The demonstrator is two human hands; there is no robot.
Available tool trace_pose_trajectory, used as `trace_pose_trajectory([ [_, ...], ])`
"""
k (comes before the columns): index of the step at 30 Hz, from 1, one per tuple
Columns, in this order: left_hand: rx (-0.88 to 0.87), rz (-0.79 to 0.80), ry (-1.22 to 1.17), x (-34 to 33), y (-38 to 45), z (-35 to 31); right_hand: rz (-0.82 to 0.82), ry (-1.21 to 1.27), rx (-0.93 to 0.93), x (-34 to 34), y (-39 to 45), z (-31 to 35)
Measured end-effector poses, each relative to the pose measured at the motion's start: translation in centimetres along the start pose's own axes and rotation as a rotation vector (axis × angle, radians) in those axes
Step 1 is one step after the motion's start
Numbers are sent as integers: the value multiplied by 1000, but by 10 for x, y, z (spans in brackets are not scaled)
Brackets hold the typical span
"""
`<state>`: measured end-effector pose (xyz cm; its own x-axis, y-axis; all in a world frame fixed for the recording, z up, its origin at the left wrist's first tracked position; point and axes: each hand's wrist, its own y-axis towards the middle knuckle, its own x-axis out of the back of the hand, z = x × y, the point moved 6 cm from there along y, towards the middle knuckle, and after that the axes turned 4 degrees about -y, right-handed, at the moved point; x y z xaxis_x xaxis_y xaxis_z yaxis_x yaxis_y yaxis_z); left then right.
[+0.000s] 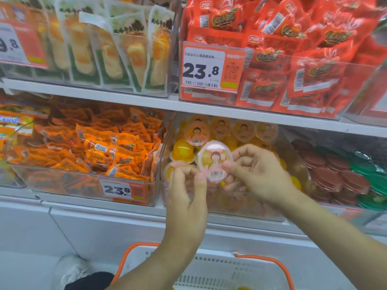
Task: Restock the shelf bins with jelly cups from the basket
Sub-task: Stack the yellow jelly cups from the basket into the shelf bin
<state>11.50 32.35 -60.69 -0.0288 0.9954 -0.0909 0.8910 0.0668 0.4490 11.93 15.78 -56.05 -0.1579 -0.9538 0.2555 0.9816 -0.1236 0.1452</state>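
A jelly cup point(213, 159) with a pink cartoon lid is held lid-forward in front of the clear shelf bin point(162, 155). My right hand point(257, 172) pinches its right edge between thumb and fingers. My left hand point(186, 191) pinches the cup's lower left edge with its fingertips. The bin holds several more yellow jelly cups point(196, 132), some upright, some on their sides. The white basket with orange handles point(219, 268) sits on the floor below my arms; a bit of yellow shows inside at the bottom edge.
Left of the jelly bin is a clear bin of orange snack packets point(100, 149). To the right are dark red and green cups point(339, 172). The upper shelf carries red packets point(293, 59) and white-green packets point(109, 49). My shoe point(71, 268) is at lower left.
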Motion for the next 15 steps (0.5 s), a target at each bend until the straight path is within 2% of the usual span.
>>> trace_pose_trajectory([
  [4,-241,133,441,-12,0,-1,-237,-182,65,35,33,-4],
  [7,-284,206,728,-18,-1,10,-316,-314,31,50,56,-16],
  [12,-258,280,912,-23,-10,23,-329,-532,-75,50,71,-24],
  [15,-258,276,948,-26,-13,25,-329,-619,-67,44,77,-21],
])
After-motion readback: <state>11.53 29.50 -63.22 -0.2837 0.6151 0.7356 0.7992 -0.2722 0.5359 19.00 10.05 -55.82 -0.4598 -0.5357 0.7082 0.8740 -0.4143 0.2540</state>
